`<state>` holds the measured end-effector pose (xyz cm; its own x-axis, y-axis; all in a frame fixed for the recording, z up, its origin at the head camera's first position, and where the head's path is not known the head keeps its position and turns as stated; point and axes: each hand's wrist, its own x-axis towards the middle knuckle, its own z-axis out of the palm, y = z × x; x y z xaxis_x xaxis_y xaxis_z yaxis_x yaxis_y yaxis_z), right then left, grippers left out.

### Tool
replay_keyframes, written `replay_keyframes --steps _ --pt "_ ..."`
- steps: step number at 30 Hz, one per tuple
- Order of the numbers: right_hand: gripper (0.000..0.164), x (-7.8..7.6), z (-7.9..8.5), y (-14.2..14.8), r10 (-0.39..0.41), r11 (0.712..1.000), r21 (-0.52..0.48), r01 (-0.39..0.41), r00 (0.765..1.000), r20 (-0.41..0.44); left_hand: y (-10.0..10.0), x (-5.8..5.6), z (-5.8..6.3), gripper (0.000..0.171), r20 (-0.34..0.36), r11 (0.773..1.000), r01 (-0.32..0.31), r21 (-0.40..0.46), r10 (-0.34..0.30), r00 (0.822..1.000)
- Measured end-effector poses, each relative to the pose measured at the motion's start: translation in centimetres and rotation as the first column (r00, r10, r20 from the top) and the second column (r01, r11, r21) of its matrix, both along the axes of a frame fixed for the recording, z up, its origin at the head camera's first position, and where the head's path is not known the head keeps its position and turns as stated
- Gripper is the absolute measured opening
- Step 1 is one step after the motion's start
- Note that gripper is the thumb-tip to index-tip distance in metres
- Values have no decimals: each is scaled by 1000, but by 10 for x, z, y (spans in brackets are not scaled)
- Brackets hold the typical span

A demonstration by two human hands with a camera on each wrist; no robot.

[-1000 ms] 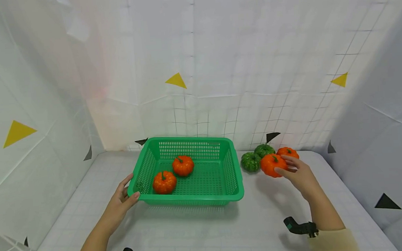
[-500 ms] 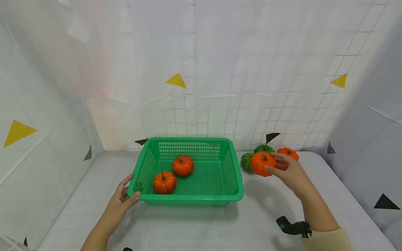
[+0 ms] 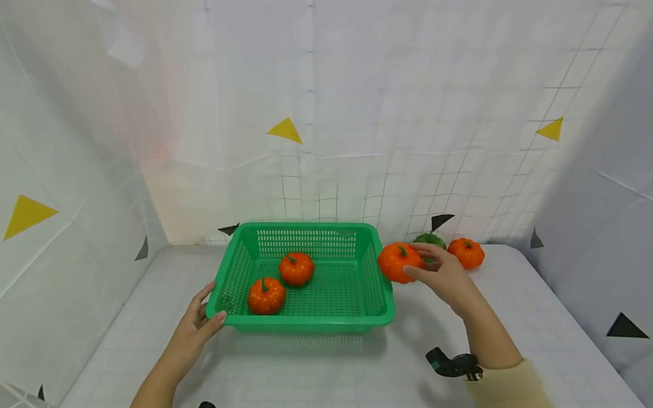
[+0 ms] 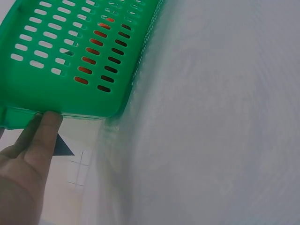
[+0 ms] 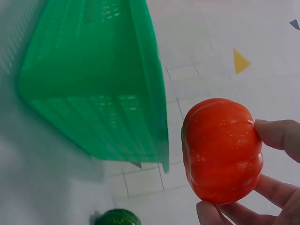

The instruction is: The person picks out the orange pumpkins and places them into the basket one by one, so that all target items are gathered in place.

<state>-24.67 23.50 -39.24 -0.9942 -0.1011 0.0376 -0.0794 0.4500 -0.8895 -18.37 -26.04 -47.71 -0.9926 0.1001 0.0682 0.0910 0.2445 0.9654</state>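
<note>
On the white table sits a green basket; the left hand grips its left rim; the right hand pinches an orange pumpkin (stem up) beside the basket's right rim; two more pumpkins lie inside.

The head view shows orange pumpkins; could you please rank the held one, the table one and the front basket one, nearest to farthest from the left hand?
From the left hand:
1. Front pumpkin, inside the basket.
2. Held pumpkin, near the basket's right rim.
3. Table pumpkin, on the far right.
</note>
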Motion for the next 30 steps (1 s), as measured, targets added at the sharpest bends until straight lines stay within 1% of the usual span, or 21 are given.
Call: replay_keyframes --steps 6,12,17,20,26,30 --pt "62 -5 -3 -25 30 1000 9 -30 1000 3 1 2 3 75 -5 1000 -6 -1 6 1000" --pt "61 -9 -4 -46 71 997 13 -71 997 6 2 2 4 75 -1 1000 -8 6 8 1000" --pt "60 -10 -4 -61 105 994 1 -105 994 17 2 2 4 75 -2 1000 -6 6 6 1000" --pt "59 -11 -3 -69 110 994 10 -110 994 26 2 2 4 75 -3 1000 -6 1 6 1000" --pt "59 -14 -2 -85 142 990 14 -142 990 17 2 1 4 75 2 1000 -2 -2 2 1000" --pt "57 -16 -4 -96 158 986 46 -159 987 15 1 1 3 75 -3 1000 -2 -8 2 1000"
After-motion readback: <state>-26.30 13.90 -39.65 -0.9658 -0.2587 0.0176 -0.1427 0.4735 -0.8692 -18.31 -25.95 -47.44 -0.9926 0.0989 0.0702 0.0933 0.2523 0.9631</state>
